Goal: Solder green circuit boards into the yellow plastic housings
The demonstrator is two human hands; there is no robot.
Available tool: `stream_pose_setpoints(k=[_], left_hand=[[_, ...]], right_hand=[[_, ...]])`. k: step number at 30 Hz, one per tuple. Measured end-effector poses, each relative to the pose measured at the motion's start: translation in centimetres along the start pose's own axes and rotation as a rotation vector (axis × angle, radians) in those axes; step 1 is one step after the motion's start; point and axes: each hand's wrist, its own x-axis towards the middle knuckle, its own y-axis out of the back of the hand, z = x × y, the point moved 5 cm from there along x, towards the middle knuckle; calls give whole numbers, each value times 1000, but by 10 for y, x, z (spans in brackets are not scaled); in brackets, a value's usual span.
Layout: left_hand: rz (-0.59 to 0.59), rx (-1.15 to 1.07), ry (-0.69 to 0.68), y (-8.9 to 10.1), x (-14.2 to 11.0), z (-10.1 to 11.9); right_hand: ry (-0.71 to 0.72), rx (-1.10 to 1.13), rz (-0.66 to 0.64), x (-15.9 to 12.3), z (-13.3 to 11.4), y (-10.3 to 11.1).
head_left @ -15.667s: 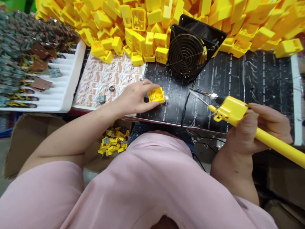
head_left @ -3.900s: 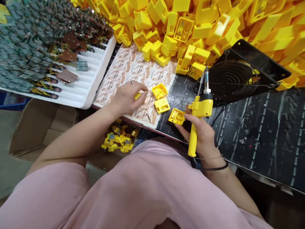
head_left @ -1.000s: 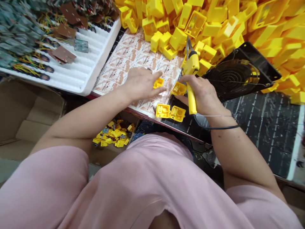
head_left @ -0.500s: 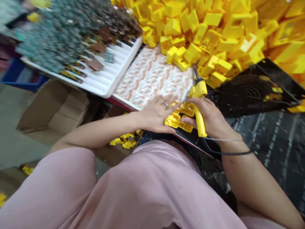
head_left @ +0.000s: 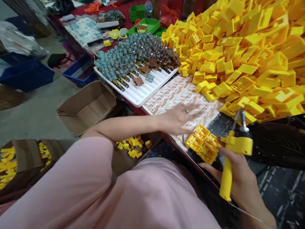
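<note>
My left hand point(head_left: 177, 119) lies palm down, fingers spread and slightly blurred, over a brown-and-white printed sheet point(head_left: 164, 98), with nothing in it. Just right of it, a tight group of several small yellow plastic housings point(head_left: 202, 144) sits at the table's front edge, open sides up. My right hand point(head_left: 238, 171) has a yellow soldering gun point(head_left: 227, 171) in its grip, its metal tip pointing away from me and a thin wire trailing from the handle's lower end. The right thumb and a finger are at the near right side of the housings.
A large heap of yellow housings point(head_left: 226, 57) covers the back right. On a white ribbed tray point(head_left: 145, 92) lie many small wired circuit boards point(head_left: 133, 54). Below the table edge are a cardboard box point(head_left: 88, 108) and yellow parts point(head_left: 134, 146). A black fan-like unit point(head_left: 278, 143) stands at right.
The camera view has shifted, so the far tables now show. My left hand has come away from the housings onto the sheet. The right hand still holds the soldering gun, now nearer the front edge.
</note>
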Motion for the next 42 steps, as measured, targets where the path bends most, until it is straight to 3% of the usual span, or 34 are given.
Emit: stream_pose_setpoints(k=[6,8,10,14,17,20,26,29,32,34,39,42], left_hand=[[38,321,643,89,-40,-167],[-41,309,770,98,-48,-204],[-123,282,792,96,-49,-221],[-201,295,693,84,-44,-227],[-171,311,624,82,-45,-228],[-130,318,532,83,-42,-227],[-196,280,466,79,-39,-226],[-21,92,508,90,-48,-234],[379,-240,646,107,-65,-246],[540,-406,711,110,-73,-251],[465,-583,710,106,-70,-249],[575,-723,718,118,-72,-248]], right_hand=[[-83,-42,131,-20,2,4],[-119,-34,167,-26,5,0],[-145,-32,195,-30,8,-3],[-222,-50,212,-36,11,-4],[-281,-91,209,-38,13,-4],[-253,-160,211,-38,14,-5],[-173,-236,245,-31,8,-4],[-150,-264,246,-26,3,-2],[-151,-206,271,-25,3,-2],[-179,-150,258,-27,6,-3],[-210,-175,256,-30,7,-3],[-195,-209,276,-25,4,-1]])
